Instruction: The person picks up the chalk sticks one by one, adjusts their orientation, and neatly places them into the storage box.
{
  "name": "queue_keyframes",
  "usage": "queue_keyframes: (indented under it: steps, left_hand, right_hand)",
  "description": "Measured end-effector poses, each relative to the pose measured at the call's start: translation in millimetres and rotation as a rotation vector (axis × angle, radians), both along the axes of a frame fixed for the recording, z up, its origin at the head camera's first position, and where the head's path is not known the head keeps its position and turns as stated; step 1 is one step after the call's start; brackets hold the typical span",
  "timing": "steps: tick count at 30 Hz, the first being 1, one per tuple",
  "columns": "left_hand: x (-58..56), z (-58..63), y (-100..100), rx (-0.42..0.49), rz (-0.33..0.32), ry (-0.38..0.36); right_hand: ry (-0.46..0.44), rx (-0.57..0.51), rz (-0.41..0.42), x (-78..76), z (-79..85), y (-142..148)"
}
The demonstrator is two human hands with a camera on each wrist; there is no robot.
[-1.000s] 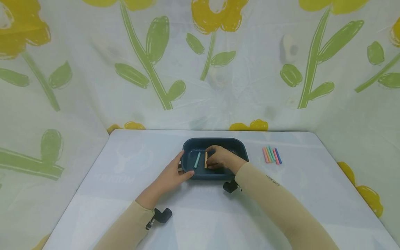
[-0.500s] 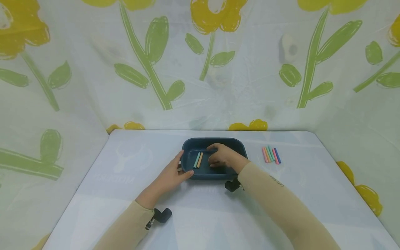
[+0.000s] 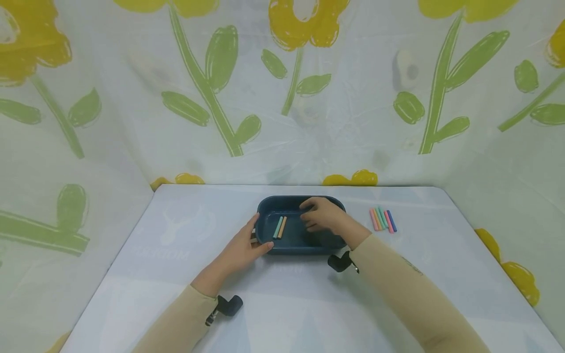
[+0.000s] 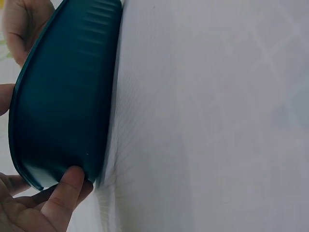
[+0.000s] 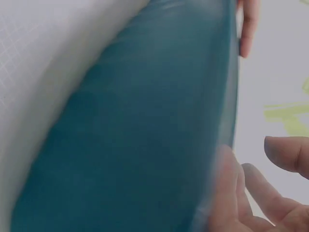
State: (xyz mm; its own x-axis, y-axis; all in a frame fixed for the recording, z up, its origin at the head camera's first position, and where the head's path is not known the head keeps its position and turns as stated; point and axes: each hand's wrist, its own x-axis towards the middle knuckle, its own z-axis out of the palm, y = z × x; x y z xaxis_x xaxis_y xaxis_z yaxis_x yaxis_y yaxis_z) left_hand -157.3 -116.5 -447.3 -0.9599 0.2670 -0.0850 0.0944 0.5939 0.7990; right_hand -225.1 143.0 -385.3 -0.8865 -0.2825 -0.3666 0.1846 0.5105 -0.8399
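Note:
A dark blue rectangular tray [image 3: 304,250] stands on the table. My left hand [image 3: 240,247] holds its left end, thumb at the front corner and fingers along the side; the left wrist view shows the thumb [image 4: 67,193] against the wall. Inside the tray a light green chalk stick [image 3: 277,227] and an orange chalk stick [image 3: 282,228] lie side by side, slightly slanted. My right hand [image 3: 324,215] is over the tray's right half, fingers loosely bent and apart, with nothing between them. In the right wrist view its thumb [image 5: 287,152] is spread away from the fingers.
Right of the tray, several chalk sticks [image 3: 383,219] in pink, orange, green and blue lie in a row on the white table [image 3: 282,304]. Behind the table hangs a flower-patterned cloth [image 3: 353,122]. Each wrist carries a small black camera [image 3: 339,262].
The orange chalk stick went left to beside the green one and was let go. My right hand then lifted back and moved right, fingers loosening. The left hand stays at the tray.

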Motion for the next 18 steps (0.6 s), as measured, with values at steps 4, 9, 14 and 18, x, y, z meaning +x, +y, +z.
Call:
queue_keyframes:
  steps: [4, 9, 14, 18]
  left_hand:
    - [-0.2, -0.3, 0.5, -0.007, -0.005, 0.021]
    - [-0.1, 0.0, 0.5, -0.003, -0.009, 0.029]
    - [0.8, -0.1, -0.5, 0.005, -0.012, 0.025]
    - [0.9, -0.3, -0.1, 0.001, -0.011, 0.029]
  right_hand:
    - [0.051, 0.012, 0.017, 4.1, 8.6, 9.2]
    - [0.103, -0.007, 0.045, 11.7, 21.6, 23.6]
    - [0.157, 0.002, 0.045, 19.0, 31.1, 39.9]
    - [0.184, 0.004, 0.005, 24.3, 35.1, 52.3]
